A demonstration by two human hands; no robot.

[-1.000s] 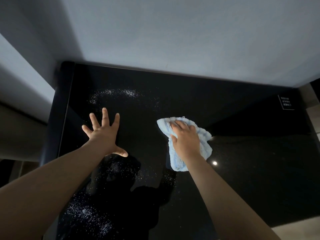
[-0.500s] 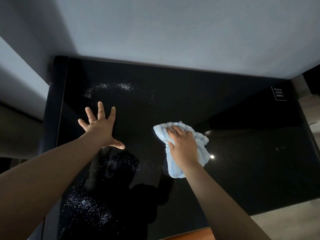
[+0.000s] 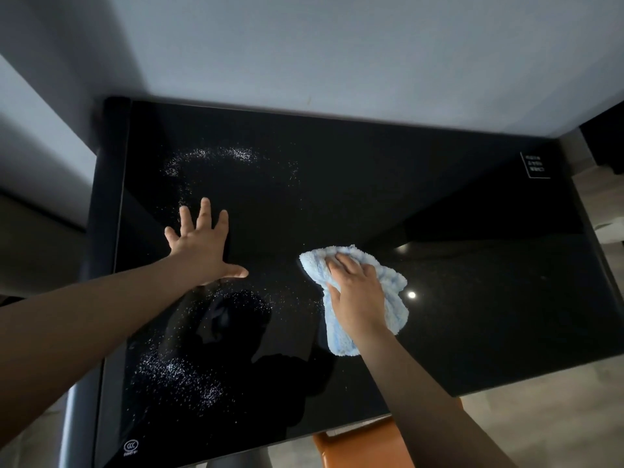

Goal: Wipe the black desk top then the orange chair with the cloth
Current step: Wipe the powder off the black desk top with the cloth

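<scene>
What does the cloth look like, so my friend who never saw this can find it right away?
Look at the big shiny black desk top against the wall. Right of its middle, the right hand presses on the cloth. It is the only fluffy, light blue thing there; the left hand lies bare on the desk.

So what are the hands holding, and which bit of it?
The right hand grips the blue cloth by its bunched middle, pressing it on the black desk top. The left hand holds nothing; it rests flat on the desk top.
</scene>
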